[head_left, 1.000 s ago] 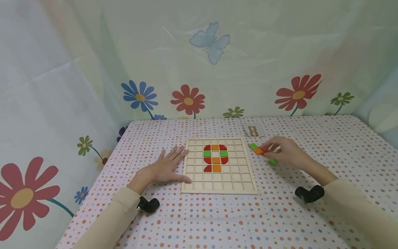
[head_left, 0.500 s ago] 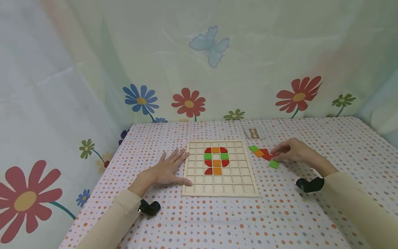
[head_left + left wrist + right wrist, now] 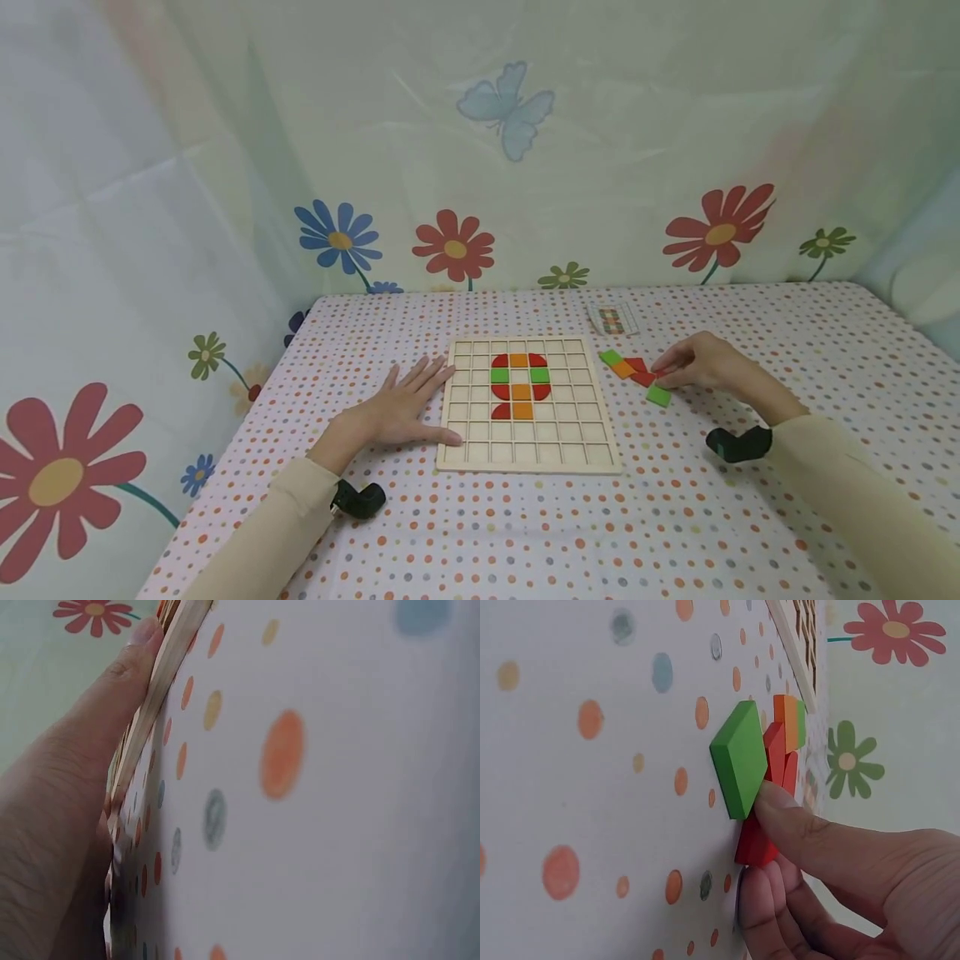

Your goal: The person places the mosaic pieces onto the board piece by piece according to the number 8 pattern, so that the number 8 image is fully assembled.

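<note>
A square wooden grid board [image 3: 570, 431] lies on the table, with red, orange and green tiles set in its middle columns. My left hand [image 3: 397, 410] rests at its left side, fingers spread and straight, the thumb on the lower left edge; the left wrist view shows the thumb [image 3: 112, 697] along the wooden rim. To the right of the board, my right hand [image 3: 708, 364] pinches a red tile [image 3: 756, 844] between thumb and fingers. Close by lie a green tile [image 3: 658, 395], further red tiles [image 3: 636, 364], an orange tile [image 3: 622, 369] and another green tile [image 3: 611, 357].
Behind the loose tiles lies a small card [image 3: 612, 319] printed with a coloured tile pattern. A dotted cloth [image 3: 480, 533] covers the table. Flower-printed sheeting [image 3: 600, 167] hangs behind and to the left.
My right hand has shifted slightly right, off the loose red tiles it partly covered, and now holds a red tile near the green one. The left hand keeps its place on the board.
</note>
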